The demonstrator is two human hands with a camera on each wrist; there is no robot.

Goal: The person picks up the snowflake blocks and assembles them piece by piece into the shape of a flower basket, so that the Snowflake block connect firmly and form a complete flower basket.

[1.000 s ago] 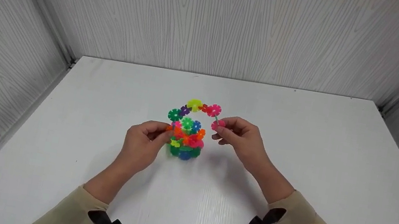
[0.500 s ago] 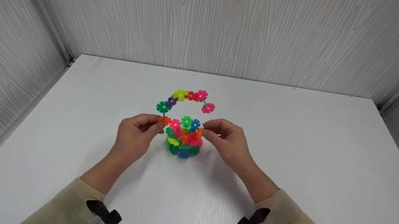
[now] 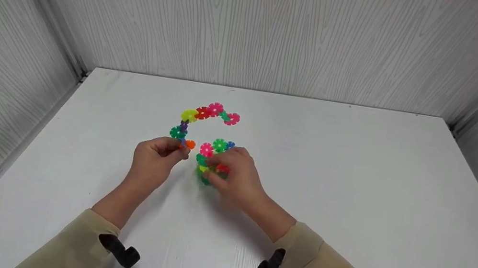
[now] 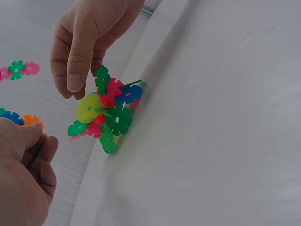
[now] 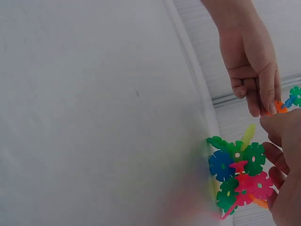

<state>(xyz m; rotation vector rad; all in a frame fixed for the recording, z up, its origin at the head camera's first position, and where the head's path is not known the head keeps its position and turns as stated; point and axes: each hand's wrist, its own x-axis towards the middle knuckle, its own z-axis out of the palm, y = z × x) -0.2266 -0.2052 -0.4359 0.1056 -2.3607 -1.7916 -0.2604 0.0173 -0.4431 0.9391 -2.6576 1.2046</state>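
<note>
My left hand (image 3: 153, 160) pinches the lower end of a curved chain of flower-shaped plastic discs (image 3: 189, 116), by its blue and orange pieces. The chain arches up and to the right, ending in a pink disc. Beside it on the table stands a rounded cluster of interlocked flower discs (image 3: 206, 150), in green, pink, yellow, blue and red. My right hand (image 3: 239, 177) reaches over the cluster and hides much of it in the head view. From the left wrist, its thumb hangs apart from the other fingers, right by the yellow disc; I cannot tell whether it grips the cluster.
The white table (image 3: 358, 173) spreads out around the cluster and both hands. Grey wood-grain panels (image 3: 276, 28) rise at the back and on both sides. Each sleeve carries a black wrist mount (image 3: 119, 251).
The right hand has let go of the chain's pink end and moved left over the cluster. My left hand has drawn the chain leftward, away from the cluster.
</note>
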